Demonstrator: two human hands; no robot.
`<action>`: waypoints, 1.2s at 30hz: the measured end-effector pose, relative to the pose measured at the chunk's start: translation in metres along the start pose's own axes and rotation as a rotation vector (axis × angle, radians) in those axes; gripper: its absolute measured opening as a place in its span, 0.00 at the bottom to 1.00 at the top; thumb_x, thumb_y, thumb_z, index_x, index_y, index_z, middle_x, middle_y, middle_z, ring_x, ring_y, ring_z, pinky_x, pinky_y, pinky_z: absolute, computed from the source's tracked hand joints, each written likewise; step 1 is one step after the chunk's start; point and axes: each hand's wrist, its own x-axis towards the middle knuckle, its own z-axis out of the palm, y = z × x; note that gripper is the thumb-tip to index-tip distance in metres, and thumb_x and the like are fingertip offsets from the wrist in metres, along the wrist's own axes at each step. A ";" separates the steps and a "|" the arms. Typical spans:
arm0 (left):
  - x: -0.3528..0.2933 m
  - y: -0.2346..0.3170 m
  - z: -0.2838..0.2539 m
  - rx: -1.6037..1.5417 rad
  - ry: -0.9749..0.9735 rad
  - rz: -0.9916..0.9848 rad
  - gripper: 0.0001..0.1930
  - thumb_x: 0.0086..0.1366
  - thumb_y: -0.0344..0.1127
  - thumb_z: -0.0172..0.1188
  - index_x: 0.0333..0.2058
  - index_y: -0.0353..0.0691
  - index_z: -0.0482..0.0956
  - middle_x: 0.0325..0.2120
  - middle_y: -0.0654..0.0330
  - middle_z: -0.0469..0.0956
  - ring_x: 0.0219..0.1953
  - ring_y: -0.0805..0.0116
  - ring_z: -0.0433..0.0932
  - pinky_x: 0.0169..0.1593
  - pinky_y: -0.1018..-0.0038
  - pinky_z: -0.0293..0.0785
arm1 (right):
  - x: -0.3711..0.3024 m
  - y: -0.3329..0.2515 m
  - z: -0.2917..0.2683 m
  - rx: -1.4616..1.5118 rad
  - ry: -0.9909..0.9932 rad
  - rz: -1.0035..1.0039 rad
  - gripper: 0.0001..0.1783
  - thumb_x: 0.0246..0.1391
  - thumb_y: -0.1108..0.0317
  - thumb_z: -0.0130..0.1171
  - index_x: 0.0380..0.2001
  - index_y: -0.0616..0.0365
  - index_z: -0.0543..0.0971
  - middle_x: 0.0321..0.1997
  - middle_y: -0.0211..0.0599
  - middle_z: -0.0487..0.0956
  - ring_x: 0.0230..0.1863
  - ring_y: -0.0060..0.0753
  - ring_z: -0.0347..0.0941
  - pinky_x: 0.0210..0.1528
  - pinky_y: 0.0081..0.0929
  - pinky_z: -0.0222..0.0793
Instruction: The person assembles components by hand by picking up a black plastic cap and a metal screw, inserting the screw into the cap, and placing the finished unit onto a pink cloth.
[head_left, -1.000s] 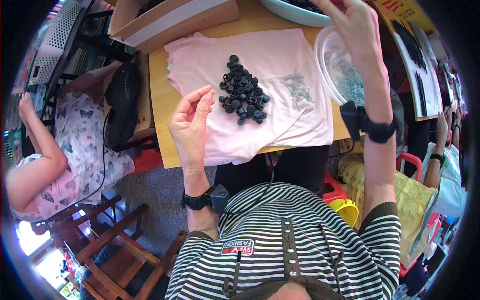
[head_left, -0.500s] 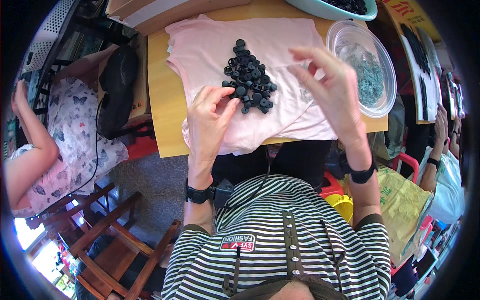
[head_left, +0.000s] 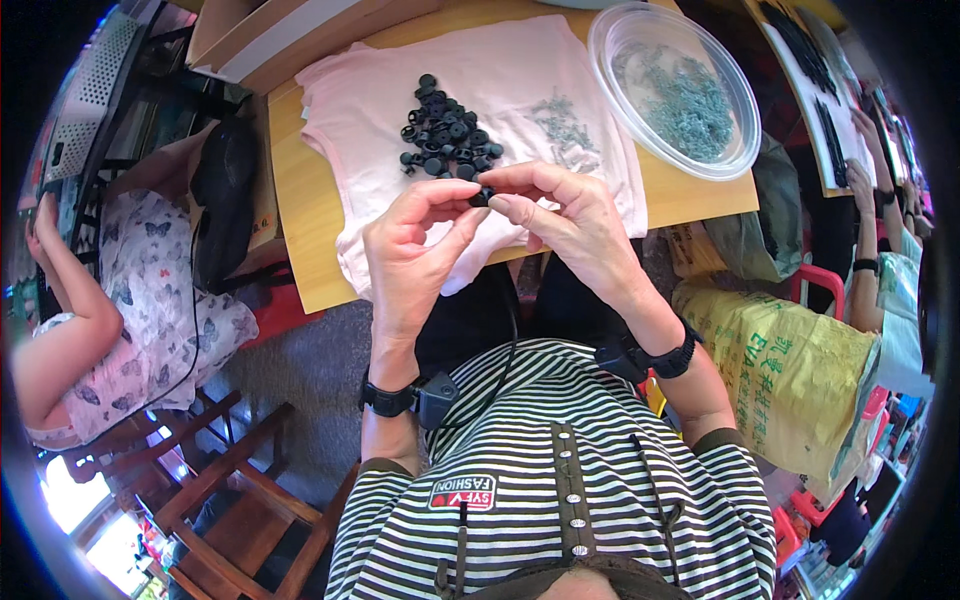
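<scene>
A small black plastic piece (head_left: 482, 197) sits between the fingertips of both hands, just in front of the pile. My left hand (head_left: 412, 245) pinches it from one side, while the thumb and fingers of my right hand (head_left: 572, 222) close on it from the other. The fingers cover much of the piece. Beyond them is a heap of small black plastic parts (head_left: 440, 128), rounded and knobbed, on a pale pink cloth (head_left: 360, 100). To the right on the cloth are tiny thin metallic bits (head_left: 563, 125), possibly small springs.
A clear round tub (head_left: 748, 150) of grey-green tiny bits stands at the table's (head_left: 695, 203) right edge. A cardboard box (head_left: 285, 45) is at the back left. A yellow sack (head_left: 780, 370) lies to my right, a wooden chair (head_left: 225, 500) to my lower left. Other people sit on both sides.
My right hand has come down and left from over the cloth and now meets my left hand at the black piece. The view has shifted, so the table's things appear further left.
</scene>
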 end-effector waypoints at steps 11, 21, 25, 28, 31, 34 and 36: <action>0.012 -0.006 0.013 0.359 -0.087 0.157 0.11 0.54 0.21 0.65 0.37 0.36 0.82 0.34 0.64 0.77 0.27 0.80 0.72 0.33 0.82 0.70 | -0.006 0.017 -0.011 -0.422 0.137 -0.173 0.11 0.52 0.72 0.60 0.39 0.60 0.79 0.31 0.40 0.76 0.30 0.34 0.74 0.34 0.27 0.70; 0.018 -0.008 0.028 -0.001 -0.132 0.054 0.11 0.55 0.20 0.64 0.39 0.35 0.82 0.36 0.63 0.76 0.34 0.80 0.74 0.39 0.83 0.70 | -0.010 0.008 -0.032 0.477 0.006 0.243 0.13 0.57 0.67 0.60 0.43 0.59 0.80 0.31 0.27 0.77 0.24 0.08 0.70 0.19 0.09 0.68; 0.025 -0.005 0.036 0.122 -0.210 0.096 0.14 0.54 0.20 0.64 0.40 0.37 0.82 0.35 0.64 0.77 0.33 0.80 0.73 0.37 0.83 0.70 | -0.009 0.003 -0.037 0.613 0.070 0.285 0.11 0.55 0.67 0.62 0.40 0.61 0.80 0.30 0.29 0.78 0.26 0.12 0.72 0.27 0.10 0.72; 0.036 0.005 0.048 0.300 -0.184 0.095 0.15 0.53 0.20 0.64 0.41 0.39 0.82 0.34 0.63 0.77 0.31 0.81 0.72 0.36 0.83 0.69 | -0.014 0.010 -0.049 0.514 0.164 0.204 0.11 0.53 0.69 0.63 0.38 0.61 0.79 0.30 0.30 0.79 0.28 0.16 0.75 0.32 0.16 0.74; 0.046 -0.003 0.053 0.535 -0.190 0.208 0.10 0.54 0.24 0.64 0.37 0.36 0.82 0.32 0.61 0.77 0.32 0.72 0.73 0.36 0.78 0.70 | -0.017 0.009 -0.055 -0.294 0.221 -0.095 0.13 0.48 0.74 0.62 0.39 0.61 0.76 0.32 0.36 0.78 0.30 0.29 0.78 0.32 0.26 0.72; 0.050 -0.007 0.061 0.711 -0.204 0.318 0.07 0.53 0.27 0.63 0.32 0.36 0.80 0.31 0.57 0.76 0.37 0.56 0.75 0.40 0.68 0.72 | -0.020 0.011 -0.051 -0.502 0.160 -0.106 0.09 0.47 0.74 0.60 0.34 0.61 0.75 0.31 0.40 0.76 0.31 0.41 0.77 0.33 0.32 0.72; 0.053 -0.011 0.064 0.814 -0.202 0.378 0.07 0.53 0.27 0.63 0.32 0.36 0.80 0.31 0.58 0.76 0.37 0.57 0.74 0.40 0.68 0.72 | -0.022 0.013 -0.050 -0.585 0.159 -0.166 0.07 0.47 0.75 0.59 0.31 0.60 0.73 0.32 0.43 0.74 0.34 0.48 0.75 0.35 0.38 0.71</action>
